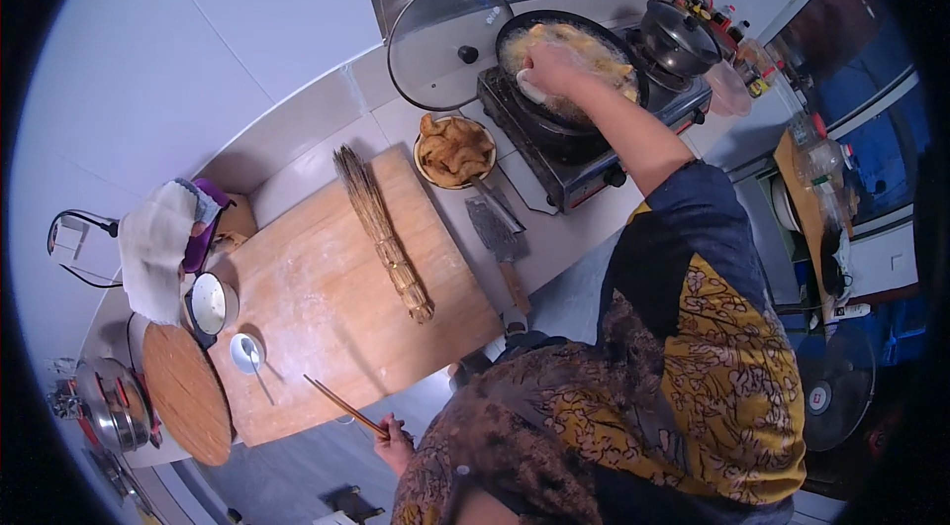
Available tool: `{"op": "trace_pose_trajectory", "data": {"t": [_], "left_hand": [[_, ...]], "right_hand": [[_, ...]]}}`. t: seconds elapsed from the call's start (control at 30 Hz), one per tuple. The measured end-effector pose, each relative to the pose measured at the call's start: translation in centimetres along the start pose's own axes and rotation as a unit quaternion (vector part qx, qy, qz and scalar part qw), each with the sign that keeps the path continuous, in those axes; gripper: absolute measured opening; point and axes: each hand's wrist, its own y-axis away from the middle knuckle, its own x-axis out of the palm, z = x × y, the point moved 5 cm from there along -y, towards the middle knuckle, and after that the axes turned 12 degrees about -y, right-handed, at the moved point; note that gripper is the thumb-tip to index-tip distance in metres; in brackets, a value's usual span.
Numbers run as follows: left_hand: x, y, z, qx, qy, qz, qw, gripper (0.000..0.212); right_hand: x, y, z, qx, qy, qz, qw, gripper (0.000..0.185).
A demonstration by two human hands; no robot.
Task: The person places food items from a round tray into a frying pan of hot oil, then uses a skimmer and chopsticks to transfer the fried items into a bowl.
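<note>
My left hand, low in the view, is closed around a pair of wooden chopsticks that point towards the floured board. At the stove, my right hand is over a black frying pan of bubbling oil. Its fingers are on a pale, flat piece that looks like dough, near the pan's front-left side. Golden pieces float in the oil. Left of the stove, a bowl is heaped with browned fried pieces. The handle of a metal utensil reaches out from it.
A straw whisk brush lies on the wooden board. By it are a small white bowl with a spoon, a white pot and a round wooden lid. A glass lid, a scraper and a covered pot are near the pan.
</note>
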Motion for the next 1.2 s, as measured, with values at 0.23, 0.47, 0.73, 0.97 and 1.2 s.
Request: {"op": "trace_pose_trajectory", "data": {"t": [0.23, 0.47, 0.73, 0.97, 1.2], "left_hand": [[-0.3, -0.1, 0.1, 0.003, 0.015, 0.021, 1.0, 0.011], [0.1, -0.2, -3.6, 0.035, 0.021, 0.009, 0.999, 0.015], [4.9, -1.5, -15.5, 0.145, 0.046, 0.195, 0.969, 0.024], [6.5, -0.4, -15.5, 0.158, 0.094, 0.238, 0.954, 0.021], [4.8, 6.2, -11.6, 0.136, 0.13, 0.189, 0.964, 0.021]], "right_hand": [[-10.2, 7.2, 4.2, -0.13, -0.07, -0.198, 0.969, 0.014], [-22.8, 32.5, 8.8, -0.361, -0.177, -0.521, 0.752, 0.014], [-12.2, 39.6, 10.2, -0.263, -0.113, -0.262, 0.922, 0.011], [-10.2, 44.9, 7.3, -0.177, -0.152, -0.284, 0.93, 0.016], [-8.7, 46.5, 3.3, -0.216, -0.242, -0.253, 0.911, 0.02]]}}
